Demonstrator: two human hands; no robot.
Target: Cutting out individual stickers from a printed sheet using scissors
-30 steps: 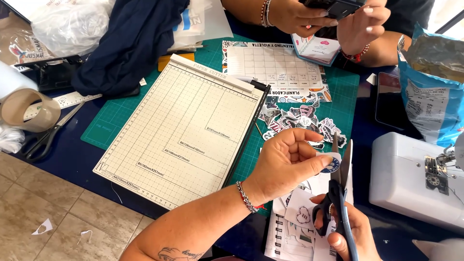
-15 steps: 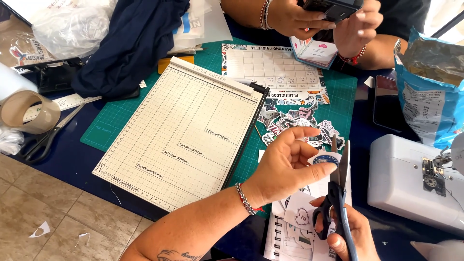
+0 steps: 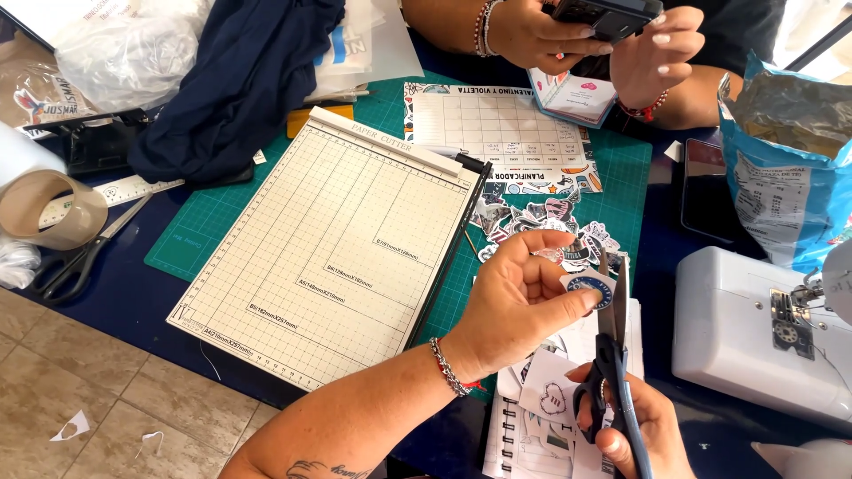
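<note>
While the left hand (image 3: pixel 519 293) pinches a small round sticker (image 3: pixel 590 288) between thumb and fingertips, the right hand (image 3: pixel 635 426) grips blue-handled scissors (image 3: pixel 612 355), fingers through the loops; the blades point upward and meet the sticker's right edge; both are held above a pile of cut stickers (image 3: pixel 550 222) on the green cutting mat (image 3: pixel 204 222); a cream paper cutter (image 3: pixel 337 248) lies just left of the hands on the counter (image 3: pixel 133 293); a white sewing machine (image 3: pixel 754 328) stands to the right; another person's hands (image 3: pixel 657 53) hold a phone (image 3: pixel 603 13) at the far edge.

Blue table (image 3: pixel 133 293) bears green mat (image 3: pixel 191 235), scissors (image 3: pixel 75 262).
</note>
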